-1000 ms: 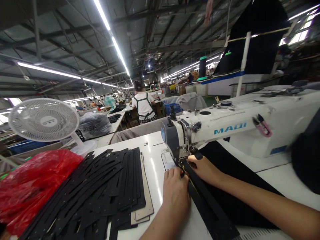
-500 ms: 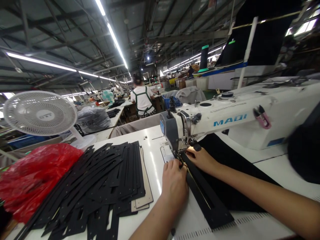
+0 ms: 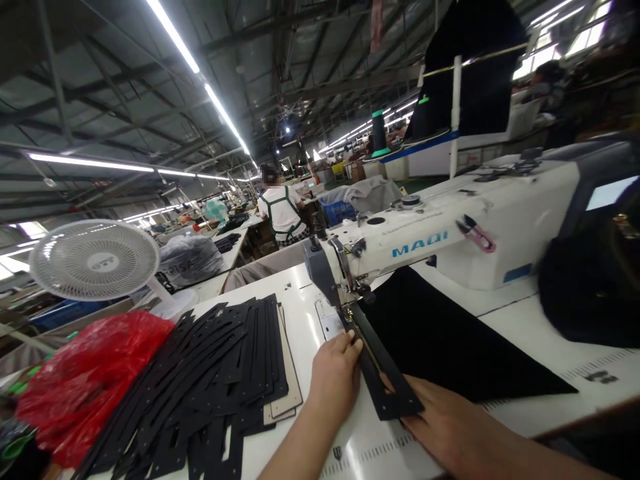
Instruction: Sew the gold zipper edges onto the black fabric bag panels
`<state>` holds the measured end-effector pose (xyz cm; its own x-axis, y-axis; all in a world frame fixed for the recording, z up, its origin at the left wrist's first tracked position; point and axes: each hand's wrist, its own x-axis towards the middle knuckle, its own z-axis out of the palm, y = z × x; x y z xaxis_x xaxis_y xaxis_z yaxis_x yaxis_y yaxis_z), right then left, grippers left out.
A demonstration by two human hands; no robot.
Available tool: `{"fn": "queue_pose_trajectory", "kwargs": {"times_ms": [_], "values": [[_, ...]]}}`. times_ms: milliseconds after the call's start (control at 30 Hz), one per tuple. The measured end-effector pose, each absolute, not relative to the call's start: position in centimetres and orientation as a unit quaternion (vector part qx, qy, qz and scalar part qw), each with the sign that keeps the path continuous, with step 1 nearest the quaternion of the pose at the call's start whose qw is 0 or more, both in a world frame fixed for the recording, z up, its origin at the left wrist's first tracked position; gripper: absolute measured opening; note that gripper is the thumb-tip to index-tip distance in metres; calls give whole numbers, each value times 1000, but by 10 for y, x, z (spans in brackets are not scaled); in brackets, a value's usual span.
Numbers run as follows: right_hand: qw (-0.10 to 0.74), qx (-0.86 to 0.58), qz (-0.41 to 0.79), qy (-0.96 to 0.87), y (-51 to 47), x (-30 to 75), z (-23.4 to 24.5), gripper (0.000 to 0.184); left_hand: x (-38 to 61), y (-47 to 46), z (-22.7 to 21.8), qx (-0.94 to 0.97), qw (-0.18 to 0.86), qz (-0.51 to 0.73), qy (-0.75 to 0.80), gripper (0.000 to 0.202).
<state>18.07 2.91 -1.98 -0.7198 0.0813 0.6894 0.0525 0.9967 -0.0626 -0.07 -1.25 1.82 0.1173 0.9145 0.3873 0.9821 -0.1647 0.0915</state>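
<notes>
Repositioning of the right hand along the strip

Right hand point(image 3: 440, 420), earlier up beside the needle, is now laid flat and open on the near end of the black strip point(image 3: 383, 367). Left hand point(image 3: 334, 373) is kept pressed at its left edge, fingers loosely curled, nothing gripped. Beyond the fingertips, the strip's far end is pinned under the MAQI sewing machine point(image 3: 425, 243).

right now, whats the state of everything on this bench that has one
left hand, fingertips pressed on the strip's left edge
right hand, flat on the strip's near end
black strip, lying flat, far end under the presser foot
sewing machine, side screen lit
black pieces, fanned stack, nobody touching
red bag, crumpled
fan, upright, cannot tell if running
snips, lying on the machine arm
</notes>
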Motion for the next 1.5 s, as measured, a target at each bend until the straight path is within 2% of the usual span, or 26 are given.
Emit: {"fn": "queue_pose_trajectory", "kwargs": {"times_ms": [167,300,433,567,833,1133,1333,1500], "values": [[397,-44,-13,-917,24,184,-23,43,3,-16,15,-757,111,-171,-621,40],[411,-43,17,-911,21,187,-20,39,3,-14,16,-756,104,-166,-625,40],[431,-26,-9,-902,24,182,-19,37,5,-12,17,-773,142,-139,-602,36],[414,-15,-14,-910,26,181,-17,37,6,-11,13,-801,190,-105,-557,31],[408,-30,15,-912,31,177,-22,32,-1,-2,13,-818,180,-114,-534,27],[339,-58,34,-938,48,168,-17,26,-18,18,13,-828,205,-111,-510,30],[400,-56,28,-914,49,167,-13,26,-18,11,10,-800,201,-139,-547,39],[434,-62,-5,-899,47,165,-24,28,-7,-6,7,-801,232,-170,-525,33]]}}
